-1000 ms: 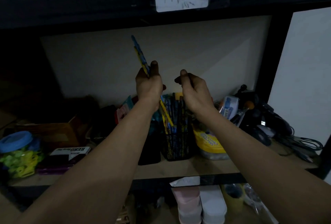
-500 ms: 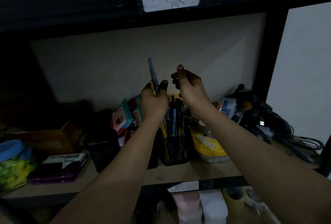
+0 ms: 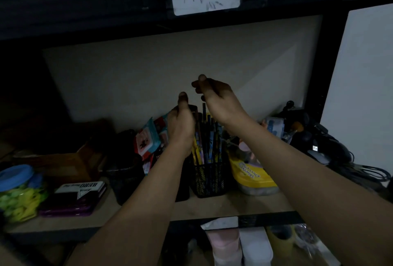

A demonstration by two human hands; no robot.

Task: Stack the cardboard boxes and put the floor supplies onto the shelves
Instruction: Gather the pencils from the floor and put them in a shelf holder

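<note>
On the wooden shelf [image 3: 223, 203] stands a black mesh pen holder [image 3: 209, 178] full of blue and yellow pencils [image 3: 207, 138]. My left hand [image 3: 180, 125] is closed around a few pencils at the left side of the holder, thumb pointing up, and their lower ends are inside the mesh. My right hand [image 3: 217, 98] hovers just above the pencil tips with its fingers curled in, and I see nothing in it.
A yellow-lidded tub [image 3: 253, 178] and a tangle of black cables [image 3: 361, 170] lie to the right. To the left are red-and-blue packets [image 3: 148, 138], a black cup [image 3: 127, 180], a HERO box [image 3: 80, 187], a cardboard box [image 3: 63, 166] and a blue-lidded jar [image 3: 14, 178]. White containers [image 3: 255, 248] stand on the shelf below.
My left hand has come down from well above the holder, lowering its pencils into the mesh holder. My right hand stayed close beside it, now slightly higher than the left.
</note>
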